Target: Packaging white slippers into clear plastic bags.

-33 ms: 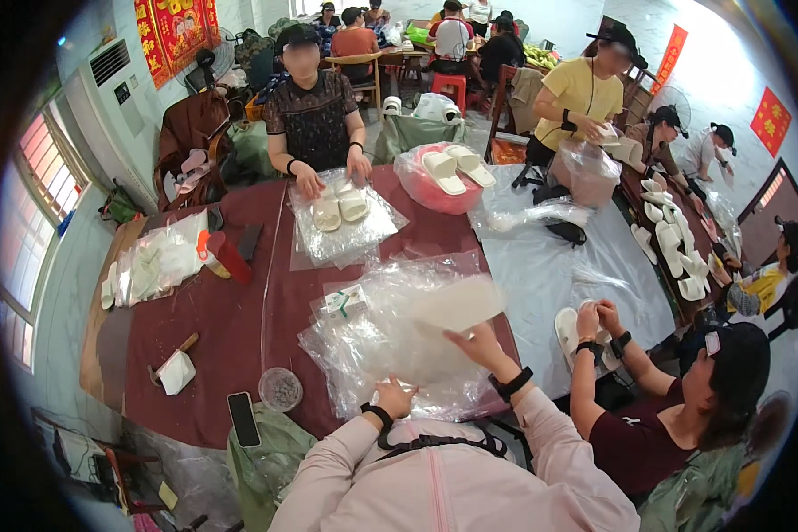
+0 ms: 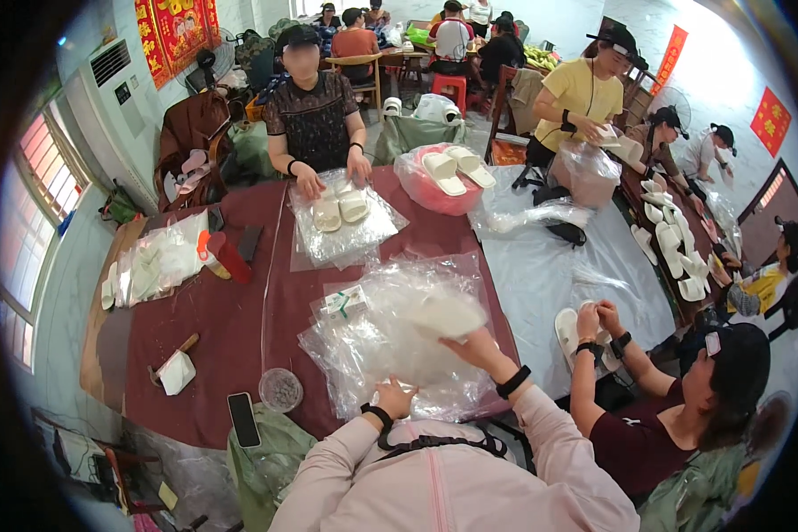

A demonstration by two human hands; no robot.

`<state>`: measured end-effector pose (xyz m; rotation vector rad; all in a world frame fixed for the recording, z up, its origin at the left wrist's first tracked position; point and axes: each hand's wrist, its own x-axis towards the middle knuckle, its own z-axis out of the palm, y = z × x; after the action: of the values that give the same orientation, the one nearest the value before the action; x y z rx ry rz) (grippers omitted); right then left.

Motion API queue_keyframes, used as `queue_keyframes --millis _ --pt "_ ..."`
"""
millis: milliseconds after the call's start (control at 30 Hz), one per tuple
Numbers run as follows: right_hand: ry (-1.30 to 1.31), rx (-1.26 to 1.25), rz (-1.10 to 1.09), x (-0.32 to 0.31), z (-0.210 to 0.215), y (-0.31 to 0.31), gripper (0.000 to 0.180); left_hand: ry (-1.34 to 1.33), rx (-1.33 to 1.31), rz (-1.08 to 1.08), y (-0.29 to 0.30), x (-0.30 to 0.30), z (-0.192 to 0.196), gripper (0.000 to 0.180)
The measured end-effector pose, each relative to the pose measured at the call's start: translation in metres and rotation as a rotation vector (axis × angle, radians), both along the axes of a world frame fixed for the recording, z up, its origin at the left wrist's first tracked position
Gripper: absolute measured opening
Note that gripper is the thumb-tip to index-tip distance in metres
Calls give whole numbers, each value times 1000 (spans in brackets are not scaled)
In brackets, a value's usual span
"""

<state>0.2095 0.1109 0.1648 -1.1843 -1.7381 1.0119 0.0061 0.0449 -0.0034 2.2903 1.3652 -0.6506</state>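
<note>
Head: pale flat piece (image 2: 450, 316) over glossy, crinkled plastic bags (image 2: 372, 341)

I am in a workshop: people (image 2: 585, 93) work at tables (image 2: 213, 328) around me, among rows of slippers (image 2: 668, 241), stacked bags (image 2: 377, 355) and a hammer (image 2: 188, 342).

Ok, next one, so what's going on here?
The wearer's right hand holds a pale flat piece, too blurred to identify, above a pile of clear plastic bags. The left hand is at the pile's near edge. Across the dark red table, a co-worker has both hands at pale slippers lying on another plastic stack.
</note>
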Motion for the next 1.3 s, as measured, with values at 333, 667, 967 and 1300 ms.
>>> queue_keyframes --millis 333,667,967,1300 --pt "-1029 660 572 35 -75 1 38 34 -36 3 2 4 10 60" --pt "-807 410 475 37 -103 -33 45 7 -60 -10 3 6 5 57" --pt "-528 132 -286 -25 -101 -23 33 11 -18 21 1 5 5 55" --pt "-371 148 -217 -3 -141 -25 38 18 -115 3 4 -1 1 48"
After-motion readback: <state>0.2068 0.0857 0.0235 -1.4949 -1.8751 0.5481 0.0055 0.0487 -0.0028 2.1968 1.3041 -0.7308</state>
